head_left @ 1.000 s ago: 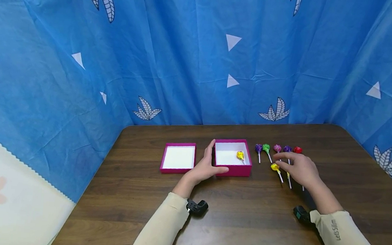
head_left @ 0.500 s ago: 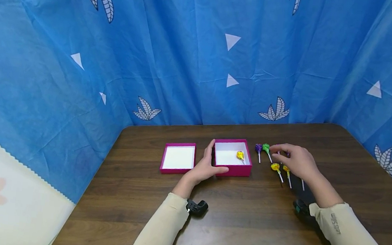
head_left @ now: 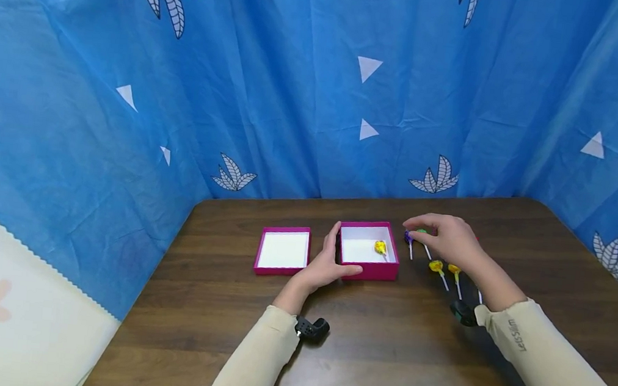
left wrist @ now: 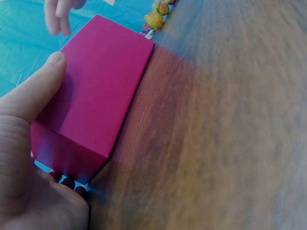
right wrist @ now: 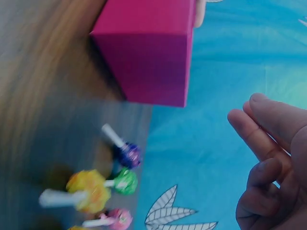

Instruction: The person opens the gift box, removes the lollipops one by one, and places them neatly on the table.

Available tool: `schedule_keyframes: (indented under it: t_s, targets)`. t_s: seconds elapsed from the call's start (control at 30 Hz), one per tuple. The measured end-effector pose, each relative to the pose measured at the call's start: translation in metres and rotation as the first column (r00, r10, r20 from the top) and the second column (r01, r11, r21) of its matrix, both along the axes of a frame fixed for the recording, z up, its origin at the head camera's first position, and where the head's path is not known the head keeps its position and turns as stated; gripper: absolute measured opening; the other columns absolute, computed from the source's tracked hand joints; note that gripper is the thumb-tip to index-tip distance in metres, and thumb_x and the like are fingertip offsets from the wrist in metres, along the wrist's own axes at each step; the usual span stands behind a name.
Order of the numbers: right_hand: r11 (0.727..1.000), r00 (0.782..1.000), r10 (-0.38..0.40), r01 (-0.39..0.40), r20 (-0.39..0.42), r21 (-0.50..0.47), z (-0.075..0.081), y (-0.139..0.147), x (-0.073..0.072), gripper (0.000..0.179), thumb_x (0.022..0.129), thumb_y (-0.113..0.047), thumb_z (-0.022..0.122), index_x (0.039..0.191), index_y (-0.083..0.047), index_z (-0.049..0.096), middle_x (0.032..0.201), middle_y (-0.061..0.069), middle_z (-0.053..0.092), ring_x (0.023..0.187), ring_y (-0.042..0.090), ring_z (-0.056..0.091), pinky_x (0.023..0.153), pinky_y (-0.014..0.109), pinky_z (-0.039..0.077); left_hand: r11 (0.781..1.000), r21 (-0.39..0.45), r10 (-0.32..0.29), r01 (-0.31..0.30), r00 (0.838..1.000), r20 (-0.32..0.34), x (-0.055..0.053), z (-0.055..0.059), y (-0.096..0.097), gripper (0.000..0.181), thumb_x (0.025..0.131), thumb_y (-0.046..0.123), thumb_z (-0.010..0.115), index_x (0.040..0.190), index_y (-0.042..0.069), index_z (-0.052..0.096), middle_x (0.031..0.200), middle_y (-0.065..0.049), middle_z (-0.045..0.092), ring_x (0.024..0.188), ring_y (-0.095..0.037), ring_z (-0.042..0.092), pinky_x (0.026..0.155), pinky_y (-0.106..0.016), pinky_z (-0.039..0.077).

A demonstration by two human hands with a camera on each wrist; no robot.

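Note:
In the head view my left hand (head_left: pixel 324 269) holds the near left corner of a magenta box (head_left: pixel 368 272), thumb along its front and fingers at its left side. Inside the box, which is white, lies one yellow lollipop (head_left: pixel 380 247). Just right of it, my right hand (head_left: pixel 451 239) hovers over a purple lollipop (head_left: pixel 408 237) and a green lollipop (head_left: pixel 427 250), thumb and forefinger held apart in the head view. In the right wrist view nothing sits between the right fingers (right wrist: pixel 249 129). A pink lollipop (right wrist: pixel 120 219) shows there; the right hand hides it in the head view.
A shallow magenta lid (head_left: pixel 284 250), white inside, lies left of the box. Two more yellow lollipops, one nearer (head_left: pixel 437 267) and one beside it (head_left: pixel 454 271), lie below the right hand. A blue patterned curtain (head_left: pixel 306 95) hangs behind the brown table (head_left: pixel 383 359).
My right hand has moved left, from over the pink and red lollipops to over the purple and green ones. The left hand and the box have stayed in place.

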State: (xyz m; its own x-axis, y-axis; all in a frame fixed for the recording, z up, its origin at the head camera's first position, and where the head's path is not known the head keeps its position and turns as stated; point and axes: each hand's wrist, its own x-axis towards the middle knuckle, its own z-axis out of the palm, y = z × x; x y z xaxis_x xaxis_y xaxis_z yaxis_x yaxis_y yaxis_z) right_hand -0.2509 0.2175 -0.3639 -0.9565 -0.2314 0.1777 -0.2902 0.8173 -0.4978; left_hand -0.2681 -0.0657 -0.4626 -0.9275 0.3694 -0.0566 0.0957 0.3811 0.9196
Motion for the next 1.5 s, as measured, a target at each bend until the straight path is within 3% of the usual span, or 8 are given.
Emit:
schedule_keyframes:
  t_s: [0.13, 0.37, 0.8, 1.33, 1.5]
  targets:
    - [0.999, 0.999, 0.030, -0.030, 0.017, -0.017, 0.002, -0.012, -0.007, 0.030, 0.094, -0.023, 0.070, 0.123, -0.017, 0.071, 0.126, 0.013, 0.070, 0.114, 0.034, 0.061, 0.094, 0.055, 0.052, 1.000, -0.004, 0.000, 0.000, 1.000, -0.002, 0.000, 0.000, -0.001, 0.116, 0.078, 0.045, 0.082, 0.157, 0.044, -0.003, 0.167, -0.002, 0.009, 0.150, -0.029, 0.020, 0.118, -0.059, 0.033]
    - [0.996, 0.994, 0.092, -0.092, 0.061, -0.006, 0.003, -0.034, -0.022, 0.030, 0.093, -0.027, 0.071, 0.122, -0.019, 0.072, 0.127, 0.010, 0.070, 0.123, 0.036, 0.059, 0.099, 0.059, 0.049, 1.000, 0.016, -0.010, 0.011, 1.000, -0.002, 0.000, 0.001, -0.001, 0.115, 0.078, 0.046, 0.081, 0.157, 0.043, -0.003, 0.167, -0.002, 0.007, 0.150, -0.030, 0.020, 0.120, -0.059, 0.029]
    - [0.984, 0.973, 0.130, -0.150, 0.192, 0.095, -0.004, -0.046, -0.039, 0.033, 0.091, -0.025, 0.073, 0.124, -0.018, 0.072, 0.125, 0.009, 0.071, 0.124, 0.037, 0.058, 0.098, 0.058, 0.050, 1.000, -0.002, -0.019, 0.019, 1.000, -0.004, -0.002, -0.001, 0.001, 0.115, 0.079, 0.047, 0.080, 0.157, 0.044, -0.004, 0.167, -0.001, 0.005, 0.152, -0.030, 0.019, 0.119, -0.060, 0.029]
    - [0.936, 0.920, 0.204, -0.283, 0.335, 0.207, -0.014, -0.053, -0.063, 0.029, 0.090, -0.020, 0.073, 0.119, -0.018, 0.075, 0.122, 0.005, 0.072, 0.119, 0.031, 0.061, 0.100, 0.055, 0.051, 1.000, -0.002, -0.017, 0.017, 1.000, -0.001, 0.000, 0.000, 0.000, 0.115, 0.079, 0.047, 0.080, 0.157, 0.044, -0.004, 0.168, 0.000, 0.005, 0.152, -0.030, 0.020, 0.119, -0.058, 0.031]
    - [0.920, 0.917, 0.199, -0.296, 0.346, 0.255, -0.013, -0.058, -0.066, 0.026, 0.090, -0.018, 0.074, 0.116, -0.017, 0.076, 0.120, 0.006, 0.073, 0.116, 0.029, 0.062, 0.099, 0.055, 0.051, 1.000, 0.008, -0.018, 0.018, 1.000, 0.006, -0.001, 0.000, 0.000, 0.114, 0.079, 0.047, 0.080, 0.156, 0.046, -0.004, 0.168, 0.000, 0.004, 0.152, -0.030, 0.020, 0.119, -0.058, 0.031]
